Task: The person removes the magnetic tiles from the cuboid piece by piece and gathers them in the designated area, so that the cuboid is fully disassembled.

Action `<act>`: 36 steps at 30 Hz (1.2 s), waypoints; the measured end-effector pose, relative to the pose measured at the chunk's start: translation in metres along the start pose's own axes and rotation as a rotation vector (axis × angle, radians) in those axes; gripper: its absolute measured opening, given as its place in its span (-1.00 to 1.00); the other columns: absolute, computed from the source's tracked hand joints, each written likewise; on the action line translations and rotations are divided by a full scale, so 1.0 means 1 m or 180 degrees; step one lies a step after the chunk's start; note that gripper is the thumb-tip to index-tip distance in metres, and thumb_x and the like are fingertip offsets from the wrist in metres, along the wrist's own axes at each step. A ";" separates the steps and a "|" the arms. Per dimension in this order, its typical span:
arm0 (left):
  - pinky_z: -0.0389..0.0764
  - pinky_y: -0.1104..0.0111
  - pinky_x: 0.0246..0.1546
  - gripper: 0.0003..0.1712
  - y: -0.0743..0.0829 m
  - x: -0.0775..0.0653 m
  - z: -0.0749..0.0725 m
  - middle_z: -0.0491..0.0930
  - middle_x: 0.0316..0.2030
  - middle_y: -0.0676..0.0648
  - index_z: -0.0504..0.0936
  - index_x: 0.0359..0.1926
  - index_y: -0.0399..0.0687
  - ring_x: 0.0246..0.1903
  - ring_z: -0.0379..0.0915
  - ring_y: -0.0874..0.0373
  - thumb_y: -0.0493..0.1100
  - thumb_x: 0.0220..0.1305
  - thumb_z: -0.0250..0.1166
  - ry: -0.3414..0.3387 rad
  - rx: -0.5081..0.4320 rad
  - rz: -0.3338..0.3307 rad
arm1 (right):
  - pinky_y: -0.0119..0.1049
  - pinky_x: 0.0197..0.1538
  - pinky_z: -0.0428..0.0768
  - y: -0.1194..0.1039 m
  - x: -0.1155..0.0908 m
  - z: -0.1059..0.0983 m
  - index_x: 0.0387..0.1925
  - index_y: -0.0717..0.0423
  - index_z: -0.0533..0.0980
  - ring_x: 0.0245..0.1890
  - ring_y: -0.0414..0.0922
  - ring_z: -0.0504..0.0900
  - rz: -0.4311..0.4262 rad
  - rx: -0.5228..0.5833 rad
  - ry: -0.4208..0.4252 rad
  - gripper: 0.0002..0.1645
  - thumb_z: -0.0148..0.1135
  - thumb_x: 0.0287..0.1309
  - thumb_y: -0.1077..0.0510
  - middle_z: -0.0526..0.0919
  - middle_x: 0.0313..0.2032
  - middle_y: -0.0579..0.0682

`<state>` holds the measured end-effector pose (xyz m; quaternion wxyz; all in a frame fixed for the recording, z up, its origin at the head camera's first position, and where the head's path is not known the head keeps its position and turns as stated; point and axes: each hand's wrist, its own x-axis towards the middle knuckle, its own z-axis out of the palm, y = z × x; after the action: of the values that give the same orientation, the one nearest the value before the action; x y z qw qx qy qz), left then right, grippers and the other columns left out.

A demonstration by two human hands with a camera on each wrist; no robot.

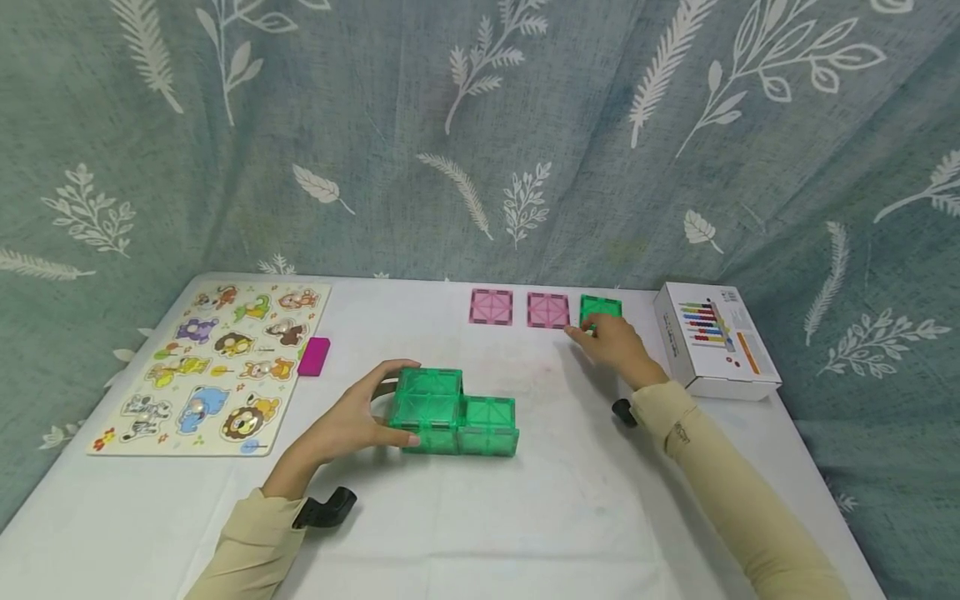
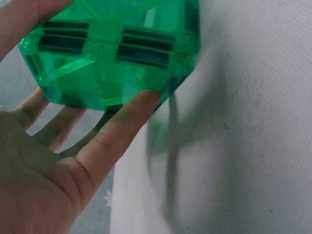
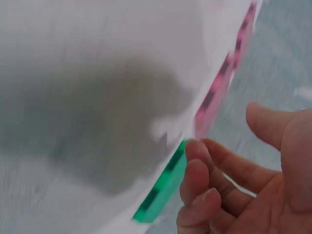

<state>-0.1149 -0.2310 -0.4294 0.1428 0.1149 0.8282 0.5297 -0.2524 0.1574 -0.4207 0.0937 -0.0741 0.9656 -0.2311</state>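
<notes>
A translucent green structure of magnetic tiles [image 1: 429, 393] stands on the white table, taller at its left end, lower at the right. My left hand [image 1: 348, 429] grips that left end, thumb along the front and fingers round the back. In the left wrist view, dark magnet strips show along the tile edges [image 2: 92, 41]. At the back of the table my right hand [image 1: 618, 343] is over a loose green magnetic tile [image 1: 602, 305]. In the right wrist view its fingertips [image 3: 197, 175] are at that tile's edge, with the thumb held apart.
Two pink magnetic tiles [image 1: 491, 307] lie in a row left of the loose green one. A printed white box [image 1: 716, 342] stands at the right. On the left lies an animal puzzle board [image 1: 210, 367] with a magenta block [image 1: 313, 357] beside it. A patterned curtain [image 1: 405, 167] hangs behind.
</notes>
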 end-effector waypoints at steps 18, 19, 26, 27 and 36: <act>0.64 -0.04 0.10 0.13 0.000 -0.003 -0.001 0.15 0.49 -0.20 0.22 0.46 0.17 0.50 0.01 -0.38 -0.13 -0.10 0.65 0.0106 0.0053 -0.0096 | -0.08 0.12 0.63 -0.073 -0.051 0.024 0.26 0.13 0.52 0.09 -0.07 0.65 -0.1381 0.0577 -0.0609 -0.39 -0.01 0.49 -0.21 0.69 0.08 0.03; 0.64 -0.04 0.10 0.13 0.000 -0.003 -0.002 0.14 0.49 -0.21 0.22 0.46 0.16 0.50 0.01 -0.38 -0.14 -0.10 0.66 0.0110 0.0038 -0.0095 | -0.06 0.17 0.62 -0.075 -0.054 0.026 0.27 0.11 0.52 0.14 -0.07 0.64 -0.1419 0.0704 -0.0724 -0.39 -0.03 0.50 -0.21 0.68 0.12 0.03; 0.64 -0.04 0.10 0.13 -0.001 -0.004 -0.001 0.14 0.49 -0.22 0.21 0.46 0.13 0.50 0.00 -0.40 -0.16 -0.10 0.65 0.0100 -0.0027 -0.0095 | -0.03 0.32 0.53 -0.093 -0.077 0.037 0.29 0.01 0.50 0.21 -0.13 0.62 -0.1563 0.1157 -0.1371 -0.44 -0.09 0.53 -0.20 0.67 0.16 -0.07; 0.64 -0.05 0.10 0.13 -0.001 -0.004 -0.001 0.13 0.49 -0.22 0.21 0.46 0.13 0.50 0.00 -0.40 -0.15 -0.10 0.65 0.0098 -0.0024 -0.0098 | -0.06 0.32 0.54 -0.096 -0.080 0.039 0.29 0.00 0.50 0.21 -0.13 0.62 -0.1591 0.1167 -0.1446 -0.45 -0.06 0.52 -0.20 0.66 0.17 -0.08; 0.62 -0.09 0.11 0.12 0.001 -0.004 -0.002 0.13 0.50 -0.23 0.21 0.46 0.18 0.50 0.00 -0.41 -0.15 -0.09 0.65 0.0110 -0.0002 -0.0121 | -0.19 0.32 0.54 -0.113 -0.095 0.047 0.23 0.02 0.56 0.28 -0.17 0.56 -0.1785 0.0680 -0.1551 -0.44 0.31 0.29 -0.13 0.65 0.20 -0.09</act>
<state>-0.1121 -0.2333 -0.4279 0.1387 0.0900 0.8324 0.5290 -0.1382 0.0552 -0.3964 0.2607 -0.3778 0.8278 -0.3226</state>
